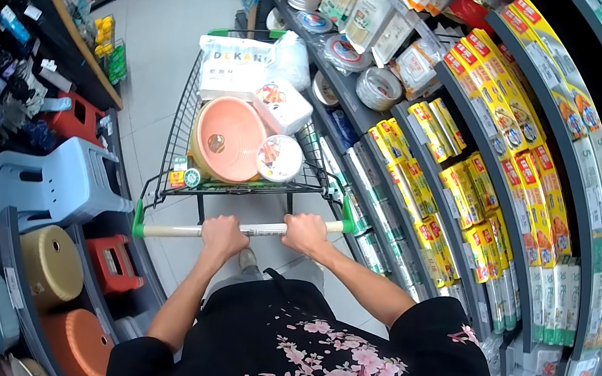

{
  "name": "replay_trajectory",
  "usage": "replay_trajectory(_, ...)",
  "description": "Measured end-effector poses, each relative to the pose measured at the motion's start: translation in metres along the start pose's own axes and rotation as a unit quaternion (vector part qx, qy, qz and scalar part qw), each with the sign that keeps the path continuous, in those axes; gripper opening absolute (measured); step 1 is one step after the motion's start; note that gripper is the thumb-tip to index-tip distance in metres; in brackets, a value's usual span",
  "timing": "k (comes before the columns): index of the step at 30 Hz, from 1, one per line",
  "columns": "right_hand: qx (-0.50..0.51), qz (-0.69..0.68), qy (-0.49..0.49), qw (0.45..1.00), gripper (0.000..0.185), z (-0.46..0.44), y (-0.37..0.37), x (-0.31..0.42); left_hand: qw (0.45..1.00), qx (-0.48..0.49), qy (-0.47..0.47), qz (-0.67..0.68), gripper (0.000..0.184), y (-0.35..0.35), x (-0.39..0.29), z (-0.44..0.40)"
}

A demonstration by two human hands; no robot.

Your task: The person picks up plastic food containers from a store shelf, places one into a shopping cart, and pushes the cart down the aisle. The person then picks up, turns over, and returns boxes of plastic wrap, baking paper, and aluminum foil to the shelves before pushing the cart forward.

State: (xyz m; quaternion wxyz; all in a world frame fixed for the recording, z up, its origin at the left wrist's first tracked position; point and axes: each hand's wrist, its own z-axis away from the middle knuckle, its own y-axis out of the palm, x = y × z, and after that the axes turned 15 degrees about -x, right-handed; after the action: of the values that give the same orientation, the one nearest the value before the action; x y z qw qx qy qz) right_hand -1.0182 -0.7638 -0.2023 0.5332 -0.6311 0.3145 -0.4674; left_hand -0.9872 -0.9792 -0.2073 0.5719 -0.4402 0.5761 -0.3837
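Observation:
My left hand (225, 237) is wrapped round the pale handlebar (261, 229) of a shopping cart. Further right on the same bar, my right hand (306, 234) is closed as well. Inside the wire basket (187, 112) lies an orange plastic basin (230, 135), tilted so its inside faces me. Two white round-cornered containers with printed labels, a larger one (283, 107) and a smaller round one (279, 158), sit to its right. Behind them stand a white "DEKANG" package (233, 67) and a clear plastic-wrapped bundle (291, 61). A small green-and-white roll (192, 178) lies at the near left corner.
Shelves on the right hold yellow boxes (488, 84) and stacked paper plates (379, 89), close beside the cart. On the left are a light blue plastic chair (56, 181), red stools (114, 265) and upturned basins (51, 269). The tiled aisle (163, 11) runs ahead.

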Motion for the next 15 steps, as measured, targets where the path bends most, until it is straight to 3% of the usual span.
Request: replay_trajectory(15,0.017,0.016,-0.034,0.999,0.02,0.001,-0.005,-0.008,0.997,0.042,-0.06,-0.004,0.026,-0.005,-0.017,0.015)
